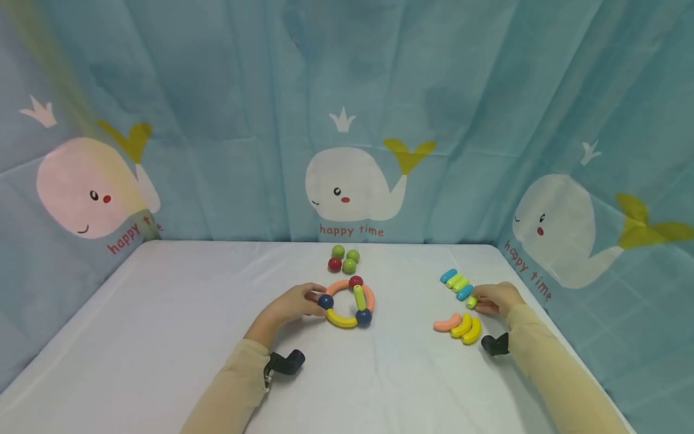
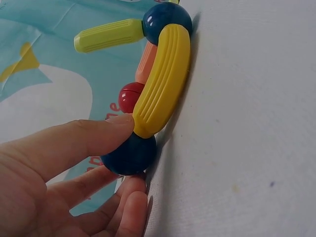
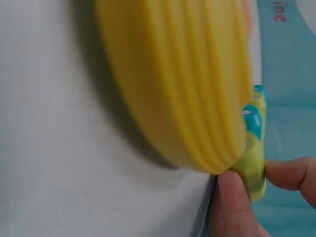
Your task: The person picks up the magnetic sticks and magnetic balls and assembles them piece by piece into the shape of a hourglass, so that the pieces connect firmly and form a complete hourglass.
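A ring of curved toy rods and balls lies on the white table, left of centre. My left hand (image 1: 294, 303) holds its left dark blue ball (image 2: 129, 155), thumb at the joint with the yellow curved rod (image 2: 165, 81). Also in the ring are pink curved rods (image 1: 337, 286), a red ball (image 1: 355, 281) and a second dark blue ball (image 1: 364, 316). From that second ball a light green straight rod (image 2: 109, 35) slants upward. At the right, my right hand (image 1: 499, 298) pinches another light green rod (image 3: 253, 170) between thumb and fingers, at the near end of a row of straight rods.
Three green balls (image 1: 349, 266) and a red ball (image 1: 335, 264) sit behind the ring. Blue rods (image 1: 449, 276) and a light green rod lie in the right-hand row. Nearer are a pink curved rod (image 1: 447, 323) and two yellow ones (image 1: 472, 331). A whale-print curtain (image 1: 244, 181) surrounds the table.
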The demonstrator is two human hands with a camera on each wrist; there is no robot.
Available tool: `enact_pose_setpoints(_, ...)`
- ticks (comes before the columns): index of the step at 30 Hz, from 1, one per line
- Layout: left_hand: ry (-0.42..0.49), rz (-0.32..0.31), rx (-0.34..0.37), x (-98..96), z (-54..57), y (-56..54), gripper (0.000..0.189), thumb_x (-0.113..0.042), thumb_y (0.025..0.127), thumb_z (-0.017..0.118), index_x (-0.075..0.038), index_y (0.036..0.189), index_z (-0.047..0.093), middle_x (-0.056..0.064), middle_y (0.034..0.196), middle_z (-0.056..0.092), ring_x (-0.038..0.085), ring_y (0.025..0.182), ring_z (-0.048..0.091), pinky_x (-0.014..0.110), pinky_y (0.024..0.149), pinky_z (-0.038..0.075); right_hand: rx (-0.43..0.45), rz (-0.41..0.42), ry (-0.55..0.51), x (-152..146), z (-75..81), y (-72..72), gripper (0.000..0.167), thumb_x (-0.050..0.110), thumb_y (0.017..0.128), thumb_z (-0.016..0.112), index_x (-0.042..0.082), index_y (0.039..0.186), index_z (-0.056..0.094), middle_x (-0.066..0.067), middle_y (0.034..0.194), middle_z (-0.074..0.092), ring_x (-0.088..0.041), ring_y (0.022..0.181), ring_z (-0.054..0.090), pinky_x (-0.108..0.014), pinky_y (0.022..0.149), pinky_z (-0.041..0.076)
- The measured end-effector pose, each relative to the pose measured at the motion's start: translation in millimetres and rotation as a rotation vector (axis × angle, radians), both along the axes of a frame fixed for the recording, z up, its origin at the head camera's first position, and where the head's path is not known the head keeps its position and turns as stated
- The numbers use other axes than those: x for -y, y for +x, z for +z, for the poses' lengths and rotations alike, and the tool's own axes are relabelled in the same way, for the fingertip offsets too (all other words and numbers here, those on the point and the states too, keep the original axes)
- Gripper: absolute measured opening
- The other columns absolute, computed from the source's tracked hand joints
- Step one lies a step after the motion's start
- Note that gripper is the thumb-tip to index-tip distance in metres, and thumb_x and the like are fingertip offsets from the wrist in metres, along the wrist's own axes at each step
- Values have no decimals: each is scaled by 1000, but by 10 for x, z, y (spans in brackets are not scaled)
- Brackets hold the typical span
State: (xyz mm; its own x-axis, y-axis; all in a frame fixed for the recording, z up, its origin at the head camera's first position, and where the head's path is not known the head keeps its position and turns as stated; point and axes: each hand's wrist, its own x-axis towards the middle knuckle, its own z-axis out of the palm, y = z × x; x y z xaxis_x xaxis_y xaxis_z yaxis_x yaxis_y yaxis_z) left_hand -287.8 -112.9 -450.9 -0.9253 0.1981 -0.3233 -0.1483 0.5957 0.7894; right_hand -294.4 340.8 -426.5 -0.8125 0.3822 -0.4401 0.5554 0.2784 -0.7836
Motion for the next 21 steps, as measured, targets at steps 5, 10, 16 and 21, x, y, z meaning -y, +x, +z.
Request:
enact_pose_setpoints(5,7,0,-9,3,-1,-6,60,-18,80,80,-15,135,58,12,124,63,24,100,61,46,94,52,-63,29,-75,45,112,62,67,12,90,65,-17,141,34,-5,87,64,-9,68,68,-27,75,61)
enact_pose_setpoints(10,11,4,-17,24,-11,-6,60,-18,80,81,-14,135,58,12,124,63,24,100,61,45,93,53,-160,159,-165,358,234,88,65,15,93,65,-16,142,36,-4,98,66,-5,78,68,-25,83,60)
enact_pose_setpoints(16,53,3,-23,35,-3,-11,58,-15,80,79,-12,135,58,13,124,63,24,104,60,44,94,52,-261,249,-182,868,283,-13,55,18,94,66,-12,136,47,-8,111,66,-5,84,68,-24,85,59)
enact_pose_setpoints(21,49,12,-16,12,-12,-5,55,-14,82,77,-13,134,60,12,121,64,23,99,61,41,89,52,-322,288,-173,1201,171,-91,44,17,93,66,-5,129,58,-10,115,68,-9,91,69,-29,91,58)
